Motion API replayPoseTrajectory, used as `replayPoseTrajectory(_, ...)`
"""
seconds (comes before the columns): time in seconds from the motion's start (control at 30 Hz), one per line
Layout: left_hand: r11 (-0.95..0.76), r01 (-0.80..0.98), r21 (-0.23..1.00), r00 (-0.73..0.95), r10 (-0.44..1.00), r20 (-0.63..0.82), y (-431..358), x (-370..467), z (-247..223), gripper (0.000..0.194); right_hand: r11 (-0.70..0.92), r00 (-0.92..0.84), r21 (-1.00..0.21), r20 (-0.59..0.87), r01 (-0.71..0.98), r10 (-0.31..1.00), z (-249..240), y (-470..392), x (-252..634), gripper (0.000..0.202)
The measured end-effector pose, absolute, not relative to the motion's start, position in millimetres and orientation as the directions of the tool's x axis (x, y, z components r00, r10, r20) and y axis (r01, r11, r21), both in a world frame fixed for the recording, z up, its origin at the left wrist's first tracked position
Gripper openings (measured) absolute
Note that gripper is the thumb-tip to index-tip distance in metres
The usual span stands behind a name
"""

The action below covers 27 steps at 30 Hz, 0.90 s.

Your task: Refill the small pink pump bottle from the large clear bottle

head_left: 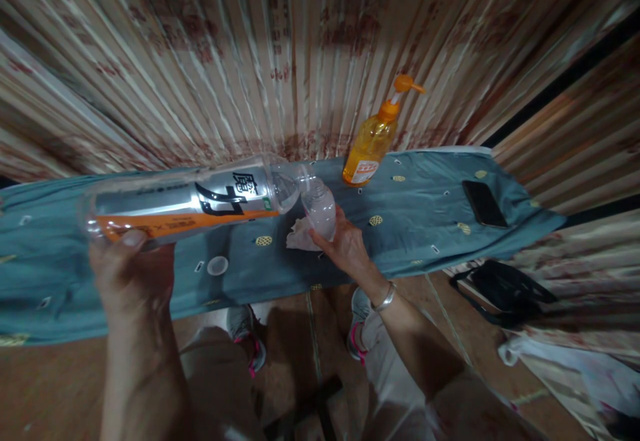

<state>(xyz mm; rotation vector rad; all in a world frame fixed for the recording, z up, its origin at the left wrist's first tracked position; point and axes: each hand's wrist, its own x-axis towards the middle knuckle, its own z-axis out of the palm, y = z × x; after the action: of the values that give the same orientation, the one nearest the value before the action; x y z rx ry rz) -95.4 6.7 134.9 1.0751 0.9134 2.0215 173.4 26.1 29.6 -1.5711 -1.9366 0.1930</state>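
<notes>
My left hand (133, 264) grips the base end of a large clear plastic bottle (190, 201) with a silver and orange label. The bottle lies nearly level in the air, its neck pointing right. At that neck is the mouth of a small clear bottle (320, 209), tilted and cloudy inside; whether the two mouths touch I cannot tell. My right hand (343, 241), with a bracelet at the wrist, has its fingers wrapped round the small bottle. Beneath it a crumpled pale tissue or cloth (300, 236) lies on the table.
A teal patterned cloth (400, 248) covers the narrow table. On it stand an orange pump bottle (370, 151) at the back, a black phone (484, 203) at right and a small round clear lid (217, 266) near the front. Pleated curtains rise behind; a black bag (500, 291) sits lower right.
</notes>
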Motion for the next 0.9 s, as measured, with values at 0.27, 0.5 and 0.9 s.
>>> replayPoseTrajectory(0.27, -0.553, -0.219, 0.804, -0.441, 0.791, 0.424, 7, -93, 138, 0.071, 0.273, -0.087, -0.487, 0.370, 0.830, 0.925, 31, 26, 173, 0.070)
replayPoseTrajectory(0.5, -0.570, -0.193, 0.799, -0.458, 0.772, 0.441, 8, -95, 138, 0.070, 0.289, -0.092, -0.481, 0.393, 0.827, 0.915, 30, 26, 173, 0.071)
replayPoseTrajectory(0.9, -0.566, -0.154, 0.810, -0.470, 0.763, 0.444, 6, -92, 145, 0.071, 0.235, -0.074, -0.508, 0.317, 0.829, 0.946, 35, 24, 173, 0.069)
